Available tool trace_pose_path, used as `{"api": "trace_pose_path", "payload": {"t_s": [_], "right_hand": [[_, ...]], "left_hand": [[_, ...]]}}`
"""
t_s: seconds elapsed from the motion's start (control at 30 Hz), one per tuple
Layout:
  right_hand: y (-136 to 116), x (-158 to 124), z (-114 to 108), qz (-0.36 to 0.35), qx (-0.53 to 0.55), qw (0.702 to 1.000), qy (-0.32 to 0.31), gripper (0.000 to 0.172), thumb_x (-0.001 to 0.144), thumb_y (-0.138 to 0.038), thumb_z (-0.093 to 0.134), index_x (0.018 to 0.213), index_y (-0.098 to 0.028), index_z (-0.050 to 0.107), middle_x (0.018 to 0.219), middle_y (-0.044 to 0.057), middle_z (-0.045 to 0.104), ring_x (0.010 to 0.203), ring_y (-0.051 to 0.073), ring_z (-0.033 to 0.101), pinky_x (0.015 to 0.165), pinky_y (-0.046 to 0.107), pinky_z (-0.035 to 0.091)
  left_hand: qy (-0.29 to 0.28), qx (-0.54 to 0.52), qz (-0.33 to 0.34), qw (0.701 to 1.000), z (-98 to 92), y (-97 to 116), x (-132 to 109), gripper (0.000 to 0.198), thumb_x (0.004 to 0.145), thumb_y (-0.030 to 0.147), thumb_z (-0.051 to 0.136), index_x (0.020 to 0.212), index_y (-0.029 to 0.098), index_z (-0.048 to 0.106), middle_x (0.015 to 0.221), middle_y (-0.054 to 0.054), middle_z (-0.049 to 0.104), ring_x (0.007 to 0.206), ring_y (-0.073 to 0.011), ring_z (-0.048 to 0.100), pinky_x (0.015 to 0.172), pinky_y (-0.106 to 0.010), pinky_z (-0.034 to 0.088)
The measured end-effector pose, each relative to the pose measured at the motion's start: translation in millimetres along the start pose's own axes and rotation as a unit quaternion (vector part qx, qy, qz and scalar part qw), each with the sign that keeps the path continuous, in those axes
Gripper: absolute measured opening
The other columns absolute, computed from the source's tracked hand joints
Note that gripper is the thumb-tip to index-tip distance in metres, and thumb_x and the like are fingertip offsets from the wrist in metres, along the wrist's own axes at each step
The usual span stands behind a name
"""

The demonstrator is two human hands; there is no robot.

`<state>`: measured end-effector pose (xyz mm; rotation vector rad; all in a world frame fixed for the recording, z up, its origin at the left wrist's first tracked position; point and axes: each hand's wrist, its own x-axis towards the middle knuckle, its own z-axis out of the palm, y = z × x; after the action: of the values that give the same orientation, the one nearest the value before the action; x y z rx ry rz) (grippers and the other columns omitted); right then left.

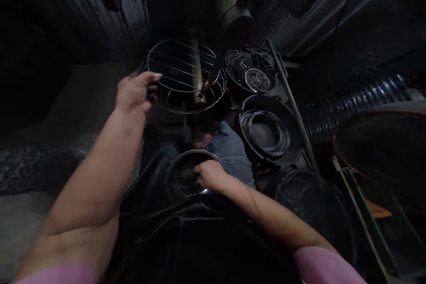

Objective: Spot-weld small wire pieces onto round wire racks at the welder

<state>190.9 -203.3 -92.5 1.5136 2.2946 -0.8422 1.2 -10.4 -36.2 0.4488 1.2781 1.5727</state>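
Note:
A round wire rack (179,90) with parallel bars and a lower ring sits around the metal arm of a machine. My left hand (136,91) is closed on its left rim, thumb on top and fingers curled below. My right hand (211,175) reaches into a metal bowl (173,166) in my lap, its fingers pressed together and pointing down. Small, thin metal pieces (186,184) lie in the bowl, near those fingertips. Whatever the right fingers pinch is hidden.
The machine's metal arm (199,71) passes through the rack, with a thick cylinder (234,13) above. On the right stand a black tub (289,142) with coiled wire (282,137) and a container of metal parts (241,62). A long bar (296,111) runs alongside. A dark apron (206,239) covers my lap.

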Motion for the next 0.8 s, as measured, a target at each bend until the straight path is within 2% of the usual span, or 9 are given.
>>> {"api": "trace_pose_path", "payload": {"t_s": [0.1,0.23,0.37,0.53,0.57,0.63,0.73,0.8], "right_hand": [[-9.0,-0.3,20.6,0.048,-0.067,0.996,-0.038,0.025,0.075,-0.014,0.060,0.097,-0.012,0.073,0.096,0.016,0.074,0.095,0.028,0.069,0.077,0.031,0.050],[-12.6,-4.9,27.5,0.063,-0.070,0.994,-0.049,0.026,0.077,-0.014,0.057,0.096,-0.010,0.074,0.094,0.017,0.074,0.092,0.029,0.070,0.073,0.030,0.050],[-10.7,-12.0,15.3,0.040,-0.072,0.996,-0.042,0.025,0.077,-0.015,0.059,0.094,-0.017,0.076,0.098,0.012,0.074,0.088,0.023,0.070,0.069,0.025,0.047],[-3.0,-27.7,-21.3,-0.001,-0.036,0.999,-0.027,0.025,0.077,-0.010,0.057,0.091,-0.017,0.077,0.094,0.009,0.074,0.090,0.020,0.067,0.072,0.023,0.043],[2.0,-34.6,-30.2,0.012,-0.029,0.999,-0.017,0.026,0.077,-0.009,0.056,0.090,-0.018,0.076,0.093,0.008,0.074,0.090,0.019,0.067,0.072,0.023,0.042],[15.9,-51.7,-46.3,0.081,-0.040,0.996,0.019,0.027,0.078,-0.008,0.053,0.089,-0.019,0.075,0.092,0.007,0.073,0.087,0.018,0.067,0.068,0.024,0.040],[40.3,-73.9,-59.8,0.230,-0.120,0.962,0.083,0.026,0.082,-0.009,0.049,0.084,-0.018,0.074,0.089,0.010,0.071,0.083,0.021,0.065,0.065,0.028,0.037],[53.0,-77.1,-59.5,0.265,-0.175,0.943,0.102,0.026,0.084,-0.011,0.048,0.082,-0.018,0.073,0.090,0.012,0.070,0.089,0.024,0.063,0.068,0.031,0.036]], "left_hand": [[-0.006,0.014,0.001,1.000,-8.1,3.6,-27.9,0.042,0.050,0.011,0.077,0.080,0.019,0.049,0.069,0.000,0.055,0.062,-0.0159,0.057,0.046,-0.021,0.039],[0.001,-0.013,0.007,1.000,-6.6,5.2,-38.9,0.040,0.049,0.010,0.074,0.077,0.020,0.047,0.066,0.001,0.053,0.059,-0.0141,0.054,0.046,-0.022,0.039],[-0.015,-0.029,0.000,0.999,-5.6,7.5,-37.9,0.035,0.048,0.009,0.073,0.072,0.019,0.049,0.064,0.000,0.052,0.057,-0.0136,0.051,0.044,-0.024,0.040],[-0.014,-0.051,0.014,0.999,-10.0,8.8,-46.3,0.038,0.043,0.011,0.075,0.072,0.019,0.052,0.066,0.001,0.054,0.053,-0.0118,0.049,0.041,-0.023,0.038],[-0.017,-0.054,0.015,0.998,-11.0,8.0,-48.4,0.039,0.043,0.011,0.076,0.072,0.019,0.052,0.067,0.001,0.054,0.052,-0.0114,0.049,0.041,-0.023,0.038],[-0.025,-0.059,0.018,0.998,-12.2,5.4,-52.1,0.040,0.043,0.013,0.077,0.072,0.019,0.051,0.067,0.002,0.053,0.052,-0.0105,0.048,0.042,-0.022,0.038],[-0.028,-0.065,0.014,0.997,-10.3,0.6,-57.3,0.043,0.042,0.014,0.078,0.074,0.019,0.050,0.070,0.003,0.053,0.054,-0.0098,0.050,0.044,-0.021,0.040],[-0.027,-0.069,0.005,0.997,-6.7,-2.3,-61.1,0.044,0.042,0.014,0.078,0.075,0.019,0.049,0.071,0.004,0.053,0.056,-0.0099,0.051,0.045,-0.020,0.040]]}}
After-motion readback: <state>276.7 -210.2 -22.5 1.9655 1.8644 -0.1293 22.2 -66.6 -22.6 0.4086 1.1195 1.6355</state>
